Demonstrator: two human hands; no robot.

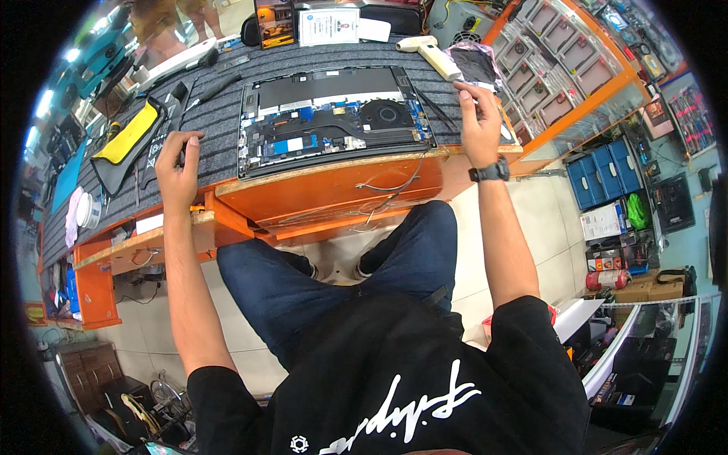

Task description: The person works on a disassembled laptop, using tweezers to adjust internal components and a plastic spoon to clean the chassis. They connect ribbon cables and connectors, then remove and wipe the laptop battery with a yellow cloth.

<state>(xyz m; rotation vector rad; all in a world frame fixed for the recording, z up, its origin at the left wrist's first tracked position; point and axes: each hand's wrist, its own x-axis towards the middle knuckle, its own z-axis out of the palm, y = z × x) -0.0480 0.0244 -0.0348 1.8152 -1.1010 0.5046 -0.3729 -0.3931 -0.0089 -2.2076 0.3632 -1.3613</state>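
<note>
An opened laptop base point(334, 121) lies on the grey ribbed mat, its circuit board, round fan point(385, 114) and flat black battery point(326, 86) bare. Left of it, my left hand point(177, 167) rests at the mat's edge with loosely bent fingers, the thumb apart, and nothing visible in it. A black strip with a printed label point(154, 158) lies beside that hand, partly covered. At the laptop's right, my right hand point(479, 125) is open, index finger and thumb apart. Nearest to it are dark tweezers point(436, 108) and a cream handheld tool point(431, 58).
A yellow and black cloth point(130, 135), a dark-handled tool point(214, 89) and a white round tub point(89, 210) lie on the left. The orange bench front point(334, 189) stands before my knees, with a thin cable point(390, 187) hanging there. A glass-topped case point(553, 53) adjoins on the right.
</note>
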